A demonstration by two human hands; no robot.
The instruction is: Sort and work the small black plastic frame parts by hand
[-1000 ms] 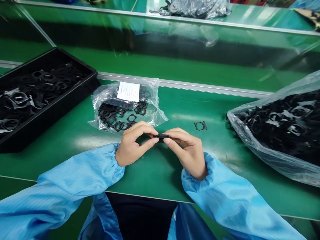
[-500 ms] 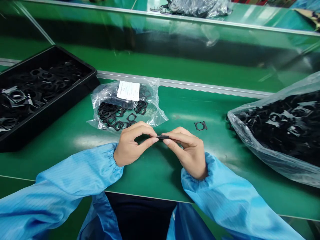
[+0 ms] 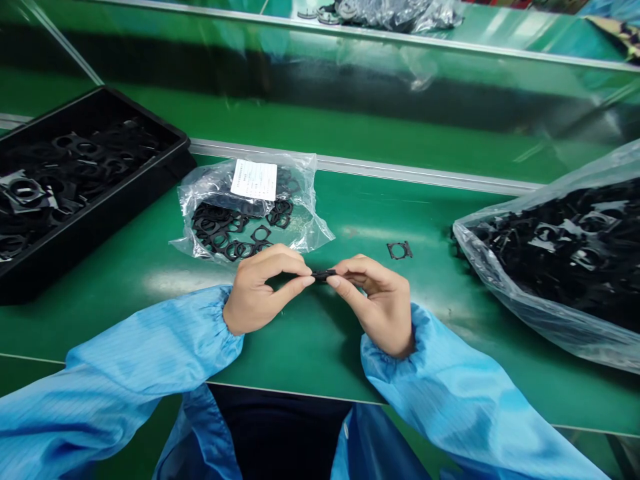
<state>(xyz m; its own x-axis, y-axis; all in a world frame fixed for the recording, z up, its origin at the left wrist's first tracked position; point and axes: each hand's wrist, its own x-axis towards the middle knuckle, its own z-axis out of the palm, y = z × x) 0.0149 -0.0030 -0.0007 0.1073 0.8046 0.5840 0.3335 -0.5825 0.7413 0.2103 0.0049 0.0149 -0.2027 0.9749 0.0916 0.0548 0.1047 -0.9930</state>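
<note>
My left hand [image 3: 263,288] and my right hand [image 3: 376,300] meet over the green table, both pinching one small flat black part [image 3: 324,273] between thumbs and forefingers. The part is seen edge-on, so its shape is hard to read. Just behind my hands lies a small clear bag [image 3: 250,210] of thin black ring-shaped gaskets with a white label. A single black gasket [image 3: 400,250] lies loose on the table to the right of my right hand.
A black tray [image 3: 107,207] holding several black square frames sits at the left. A large clear bag [image 3: 560,267] of black frames fills the right side. A metal rail [image 3: 400,172] crosses behind, with another bag [image 3: 395,13] on the far bench.
My hands have stayed together on the black part with only slight finger shifts. The view has drifted a little, nothing else moved.
</note>
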